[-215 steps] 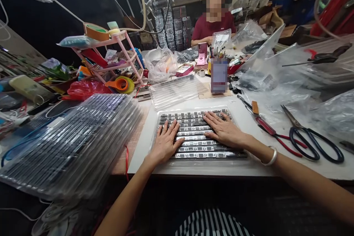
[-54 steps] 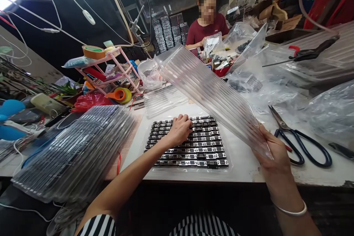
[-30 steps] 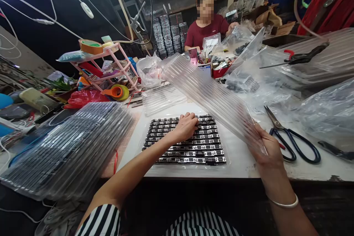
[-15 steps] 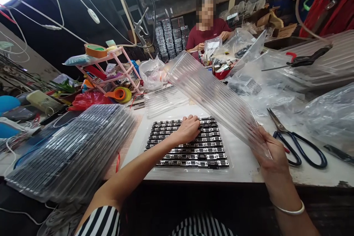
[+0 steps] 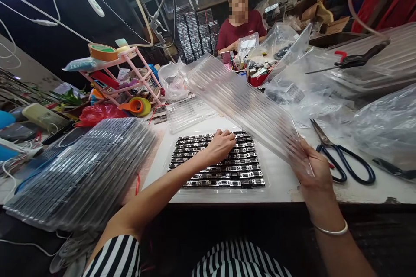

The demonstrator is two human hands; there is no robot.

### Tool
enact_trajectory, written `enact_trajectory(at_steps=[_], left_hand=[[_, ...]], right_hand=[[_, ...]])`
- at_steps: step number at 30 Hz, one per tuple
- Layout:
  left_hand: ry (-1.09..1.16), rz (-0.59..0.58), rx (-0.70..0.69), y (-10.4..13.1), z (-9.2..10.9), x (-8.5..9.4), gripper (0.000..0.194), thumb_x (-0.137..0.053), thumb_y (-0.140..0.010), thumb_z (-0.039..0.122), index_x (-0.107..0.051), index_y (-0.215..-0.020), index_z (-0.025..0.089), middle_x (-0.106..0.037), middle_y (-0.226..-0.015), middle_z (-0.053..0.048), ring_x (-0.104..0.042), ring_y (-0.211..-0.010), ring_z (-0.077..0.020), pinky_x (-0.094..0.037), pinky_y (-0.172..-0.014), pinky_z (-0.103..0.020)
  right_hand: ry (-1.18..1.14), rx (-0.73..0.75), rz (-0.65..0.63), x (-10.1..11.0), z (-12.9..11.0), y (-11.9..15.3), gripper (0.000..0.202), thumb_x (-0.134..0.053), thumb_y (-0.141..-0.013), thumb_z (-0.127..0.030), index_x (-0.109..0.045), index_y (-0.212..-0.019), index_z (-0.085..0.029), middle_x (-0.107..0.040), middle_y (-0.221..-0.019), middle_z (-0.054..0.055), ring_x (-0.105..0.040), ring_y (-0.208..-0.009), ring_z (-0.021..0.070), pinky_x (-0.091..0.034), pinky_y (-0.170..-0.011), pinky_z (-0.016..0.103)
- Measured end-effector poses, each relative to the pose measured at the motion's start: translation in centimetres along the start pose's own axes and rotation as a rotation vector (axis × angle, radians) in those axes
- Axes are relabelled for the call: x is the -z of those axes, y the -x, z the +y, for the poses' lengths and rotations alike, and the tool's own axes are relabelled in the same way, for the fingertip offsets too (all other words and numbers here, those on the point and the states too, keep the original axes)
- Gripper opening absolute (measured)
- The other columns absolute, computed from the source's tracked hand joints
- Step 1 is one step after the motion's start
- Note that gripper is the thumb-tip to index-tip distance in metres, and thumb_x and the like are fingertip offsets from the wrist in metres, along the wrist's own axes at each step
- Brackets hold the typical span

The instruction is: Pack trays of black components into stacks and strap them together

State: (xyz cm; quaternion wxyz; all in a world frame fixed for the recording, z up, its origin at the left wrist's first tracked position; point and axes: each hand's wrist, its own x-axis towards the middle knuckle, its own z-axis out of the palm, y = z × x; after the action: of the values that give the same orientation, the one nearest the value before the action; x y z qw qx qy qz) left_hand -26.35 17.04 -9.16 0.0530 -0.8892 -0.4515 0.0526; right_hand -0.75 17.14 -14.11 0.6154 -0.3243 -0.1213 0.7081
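A clear ribbed plastic tray (image 5: 247,104) is tilted up in my right hand (image 5: 313,164), which grips its near right end. On the table lies another clear tray (image 5: 267,169) filled with rows of connector boards (image 5: 238,176), black with silver D-shaped ports. My left hand (image 5: 222,145) rests on the upper middle of these rows. Its fingers are curled down, and their tips are hidden, so whatever they pinch cannot be made out. Behind the filled tray, one more clear ribbed tray (image 5: 191,114) lies flat on the white tabletop.
A tall pile of filled trays (image 5: 81,169) stands at left. Scissors (image 5: 339,151) lie right of my right hand, near plastic bags (image 5: 386,130). A pink rack (image 5: 130,73) holds tape at back left. Across the table sits a person (image 5: 242,30) in a dark red shirt.
The camera's view has shifted slightly, so most things appear a little higher and further left. My right hand still holds the tray up, and my left hand stays on the connector boards.
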Motion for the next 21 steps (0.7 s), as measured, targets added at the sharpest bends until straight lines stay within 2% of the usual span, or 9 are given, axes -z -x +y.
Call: enact_trajectory(at_steps=[2,4,7,9,12,16,21], left_hand=[[0.027,0.02,0.022,0.1,0.2,-0.2,0.027,-0.038,-0.087,0.003,-0.062,-0.093,0.014,-0.063,-0.105,-0.011,-0.05,-0.106,-0.0241,-0.033,-0.092,-0.041],[0.09,0.017,0.1,0.0,0.1,-0.5,0.022,-0.042,-0.088,0.008,-0.062,-0.095,0.014,-0.062,-0.108,-0.012,-0.05,-0.106,-0.0247,-0.034,-0.091,-0.041],[0.164,-0.007,0.189,-0.3,-0.5,-0.5,0.013,-0.052,-0.087,0.02,-0.062,-0.091,0.016,-0.063,-0.103,-0.008,-0.053,-0.1,-0.0244,-0.038,-0.085,-0.04],[0.192,-0.021,0.195,-0.4,-0.9,-0.4,0.016,-0.049,-0.089,0.024,-0.064,-0.089,0.018,-0.064,-0.1,-0.006,-0.054,-0.095,-0.0222,-0.04,-0.081,-0.037],[0.211,-0.027,0.204,-0.2,-1.1,-0.1,0.026,-0.039,-0.091,0.016,-0.065,-0.092,0.019,-0.063,-0.101,-0.006,-0.053,-0.095,-0.0214,-0.04,-0.078,-0.036],[0.189,-0.051,0.206,0.2,-0.8,0.3,0.036,-0.04,-0.078,0.002,-0.065,-0.098,0.018,-0.06,-0.104,-0.009,-0.048,-0.102,-0.0251,-0.037,-0.08,-0.04],[0.184,-0.128,0.154,0.4,-0.4,0.6,0.037,-0.043,-0.073,0.002,-0.067,-0.096,0.017,-0.056,-0.107,-0.01,-0.046,-0.103,-0.0252,-0.037,-0.081,-0.041]], right_hand=[[-0.008,0.003,-0.012,-0.2,0.0,0.1,0.029,-0.042,-0.089,-0.018,-0.067,-0.103,-0.019,-0.072,-0.086,0.003,-0.066,-0.097,0.012,-0.055,-0.084,0.02],[-0.014,0.009,-0.022,-0.3,0.0,0.1,0.03,-0.04,-0.089,-0.017,-0.067,-0.104,-0.018,-0.072,-0.088,0.003,-0.065,-0.099,0.0125,-0.054,-0.087,0.021],[-0.003,0.006,0.014,-0.5,0.0,0.2,0.032,-0.039,-0.09,-0.018,-0.066,-0.106,-0.018,-0.072,-0.091,0.004,-0.064,-0.102,0.0132,-0.054,-0.087,0.021],[0.005,-0.001,0.04,-0.5,0.0,0.2,0.032,-0.04,-0.089,-0.017,-0.065,-0.108,-0.017,-0.072,-0.093,0.005,-0.064,-0.102,0.013,-0.054,-0.087,0.021],[0.001,-0.002,0.058,-0.8,-0.1,0.4,0.031,-0.04,-0.089,-0.015,-0.065,-0.108,-0.017,-0.072,-0.092,0.004,-0.066,-0.097,0.0116,-0.055,-0.083,0.019],[-0.01,-0.004,0.09,-1.2,-0.3,0.7,0.033,-0.037,-0.089,-0.012,-0.065,-0.107,-0.018,-0.072,-0.091,0.003,-0.068,-0.085,0.0095,-0.058,-0.072,0.015],[0.007,0.01,0.03,-0.6,-0.3,0.2,0.035,-0.033,-0.09,-0.013,-0.064,-0.103,-0.019,-0.072,-0.085,0.004,-0.069,-0.075,0.0109,-0.058,-0.059,0.016]])
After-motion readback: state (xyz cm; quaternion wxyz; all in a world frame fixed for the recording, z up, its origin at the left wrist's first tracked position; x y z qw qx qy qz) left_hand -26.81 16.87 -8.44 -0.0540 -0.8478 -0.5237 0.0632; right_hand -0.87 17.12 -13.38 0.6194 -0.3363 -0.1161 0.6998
